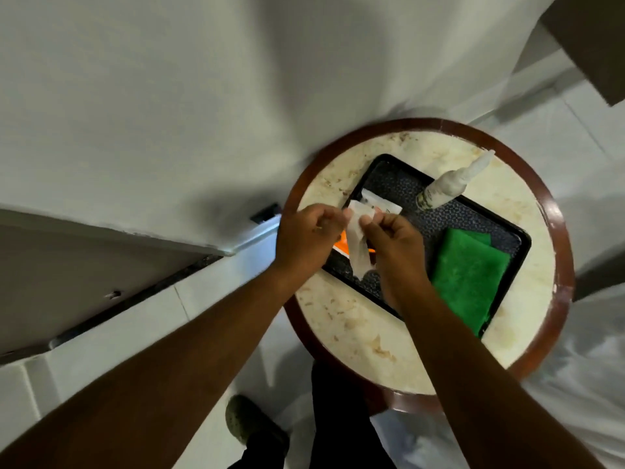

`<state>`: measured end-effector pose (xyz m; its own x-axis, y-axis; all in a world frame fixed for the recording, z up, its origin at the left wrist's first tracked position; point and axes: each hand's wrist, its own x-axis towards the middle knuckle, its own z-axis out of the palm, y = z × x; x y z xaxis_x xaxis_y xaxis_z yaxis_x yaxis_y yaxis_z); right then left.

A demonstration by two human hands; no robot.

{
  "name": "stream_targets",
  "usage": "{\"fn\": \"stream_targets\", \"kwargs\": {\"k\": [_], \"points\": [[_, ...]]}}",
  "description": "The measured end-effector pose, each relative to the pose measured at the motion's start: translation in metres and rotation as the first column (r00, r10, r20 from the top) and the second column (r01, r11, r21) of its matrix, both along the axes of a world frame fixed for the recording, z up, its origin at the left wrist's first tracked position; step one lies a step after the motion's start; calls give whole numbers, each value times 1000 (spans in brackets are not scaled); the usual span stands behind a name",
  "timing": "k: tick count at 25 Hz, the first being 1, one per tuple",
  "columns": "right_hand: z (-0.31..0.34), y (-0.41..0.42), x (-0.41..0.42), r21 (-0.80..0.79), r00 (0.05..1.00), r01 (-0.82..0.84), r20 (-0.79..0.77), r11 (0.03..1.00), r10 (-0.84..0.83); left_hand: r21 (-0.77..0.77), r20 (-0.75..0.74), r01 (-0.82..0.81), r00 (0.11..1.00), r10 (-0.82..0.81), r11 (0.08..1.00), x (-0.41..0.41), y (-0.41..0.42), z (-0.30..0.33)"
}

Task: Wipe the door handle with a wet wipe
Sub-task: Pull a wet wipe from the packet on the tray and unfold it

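Pinching white wet wipe btwn both hands' fingers, left hand & right hand over tray; no legible labels.

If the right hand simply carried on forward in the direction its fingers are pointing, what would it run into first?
The right hand points up-left, pinching the white wipe it shares with the left hand. Just beyond its fingertips lies a white packet on the black tray, probably first contact, though height above the tray is unclear.

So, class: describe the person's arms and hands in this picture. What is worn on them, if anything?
Both forearms are bare up to the frame edge, with no sleeves showing. The left hand and right hand wear no gloves, and no rings, watch or bands can be seen, though the picture is somewhat blurred.
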<state>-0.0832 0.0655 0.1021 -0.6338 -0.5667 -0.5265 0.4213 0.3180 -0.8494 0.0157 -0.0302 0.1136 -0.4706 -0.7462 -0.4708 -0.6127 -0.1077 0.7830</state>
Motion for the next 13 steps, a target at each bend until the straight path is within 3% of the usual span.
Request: {"fn": "stream_targets", "kwargs": {"k": [4,7,10,13], "points": [[73,-27,69,-155,994,-88,58,984,98,133,-131,-106,984,123,985,81,0,76],[128,-42,136,-235,990,-133,6,963,138,38,-209,-216,953,219,976,155,-1,131],[192,-56,214,-261,971,-231,-7,937,238,-69,-276,-211,943,184,975,237,1,190],[241,-71,283,-326,927,-345,26,880,373,-9,-397,-285,881,258,959,316,-11,233]]}}
